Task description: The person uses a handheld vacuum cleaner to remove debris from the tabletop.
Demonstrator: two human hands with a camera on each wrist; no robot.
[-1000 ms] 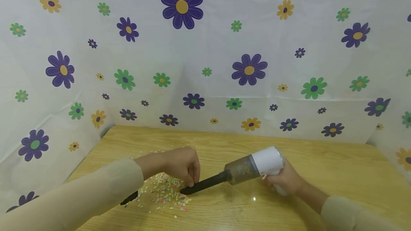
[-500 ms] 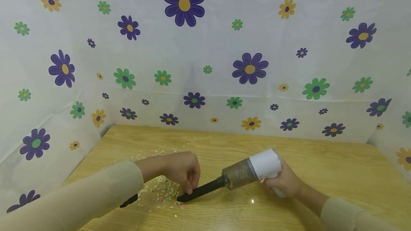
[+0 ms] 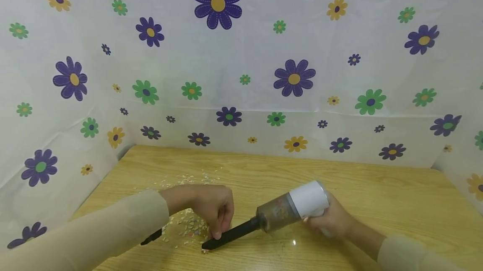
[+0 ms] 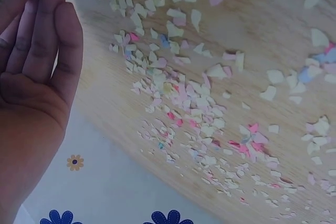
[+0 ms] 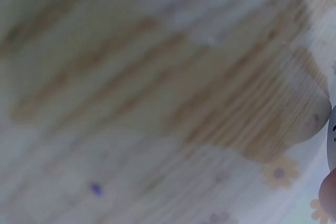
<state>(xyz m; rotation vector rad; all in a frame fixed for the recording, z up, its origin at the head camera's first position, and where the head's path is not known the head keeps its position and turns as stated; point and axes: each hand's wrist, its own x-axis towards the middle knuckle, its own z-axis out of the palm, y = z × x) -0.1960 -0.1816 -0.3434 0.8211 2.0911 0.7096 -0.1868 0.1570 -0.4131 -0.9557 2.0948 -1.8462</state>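
My right hand (image 3: pixel 332 218) grips the handle of a white handheld vacuum cleaner (image 3: pixel 308 199) with a smoky clear dust cup (image 3: pixel 277 212) holding paper bits. Its black nozzle (image 3: pixel 232 234) slants down leftward to the tabletop, its tip by a few paper bits. My left hand (image 3: pixel 213 206) bends over the nozzle, fingertips on it near the tip. Paper confetti (image 3: pixel 190 223) in cream, pink and blue lies around and behind the left hand, also filling the left wrist view beside the palm (image 4: pixel 31 98). Right wrist view is blurred; a fingertip (image 5: pixel 329 195) shows at its edge.
A black object (image 3: pixel 152 236), partly hidden by the left sleeve (image 3: pixel 128 220), lies on the wooden table (image 3: pixel 358 187). More loose bits (image 3: pixel 188 177) are scattered farther back. A flower-printed white sheet (image 3: pixel 241 53) stands behind and at both sides.
The vacuum cleaner and nozzle tip have moved toward the front and slightly left, over the confetti's near edge. My left fingertips have moved along with the nozzle. Less confetti shows near the tip.
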